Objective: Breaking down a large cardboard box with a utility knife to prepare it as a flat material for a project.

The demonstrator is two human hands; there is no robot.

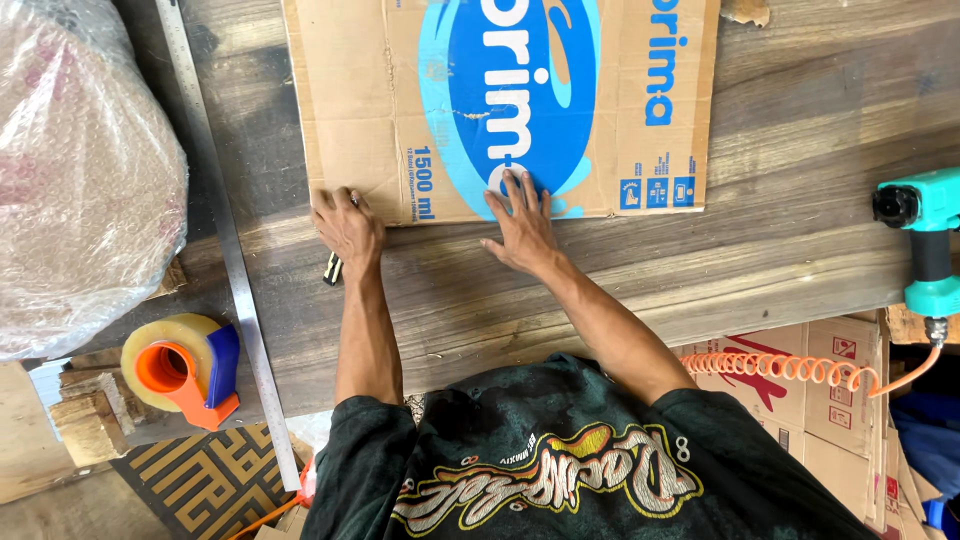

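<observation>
Cardboard sheet [500, 110]: right hand [520, 228] flat on its near edge, left hand [347, 228] clenching a cutter [331, 268].

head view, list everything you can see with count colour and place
cardboard sheet: 1, brown with blue print, flat at top centre of table
table: 1, dark wood planks, fills the middle
metal ruler: 1, silver, running along the table's left side
tape dispenser: 1, orange and blue with a clear roll, lower left
bubble wrap roll: 1, clear, far left
air tool: 1, teal, right edge, with an orange coiled hose
cardboard boxes: several, brown, lower right
left hand: on the sheet's lower left corner, over a small dark tool
right hand: flat on the sheet's lower edge
</observation>
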